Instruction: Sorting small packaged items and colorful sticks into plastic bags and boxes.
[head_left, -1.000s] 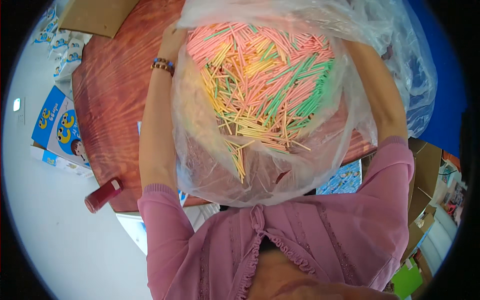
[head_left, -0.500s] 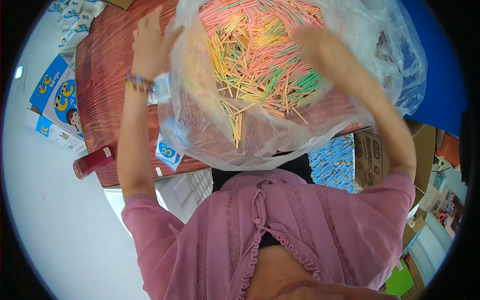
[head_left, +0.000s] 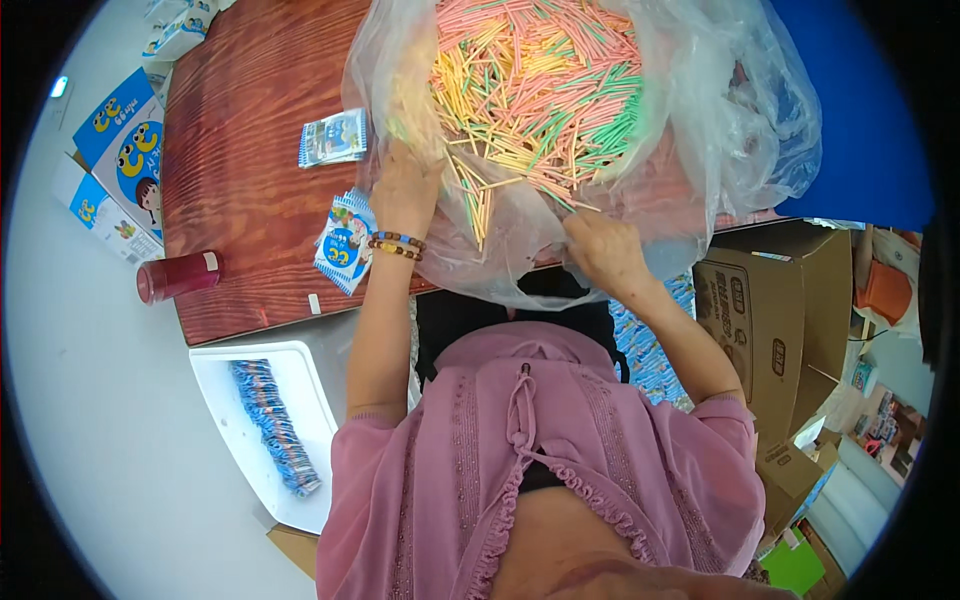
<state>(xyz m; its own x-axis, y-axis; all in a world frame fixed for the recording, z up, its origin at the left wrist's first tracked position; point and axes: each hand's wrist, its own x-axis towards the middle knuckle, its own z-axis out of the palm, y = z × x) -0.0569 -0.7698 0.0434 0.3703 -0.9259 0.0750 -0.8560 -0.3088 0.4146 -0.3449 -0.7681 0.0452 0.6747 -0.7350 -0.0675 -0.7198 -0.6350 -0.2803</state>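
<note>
A large clear plastic bag (head_left: 520, 275) lies spread on the table, with a heap of thin pink, yellow and green sticks (head_left: 530, 110) in its middle. A few sticks trail toward the bag's near side. My left hand (head_left: 405, 190) is at the bag's left side, its fingers curled into the plastic and partly hidden. At the near side, my right hand (head_left: 607, 250) is closed on the plastic, close to the ends of the nearest sticks. Small blue-and-white packets (head_left: 345, 240) lie just left of my left hand, and another small pile of packets (head_left: 334, 138) sits farther away.
A red-brown wooden table (head_left: 250, 130) bears all this. A red jar (head_left: 180, 277) lies at its left edge, near a blue-and-white carton (head_left: 125, 160). Below left, a white bin (head_left: 215, 385) holds a row of packets. Cardboard boxes (head_left: 770, 320) stand at the right.
My left hand has come nearer and right, from beyond the bag's left side onto its plastic. My right hand has left the sticks for the near edge. The bag's near edge has drawn in.
</note>
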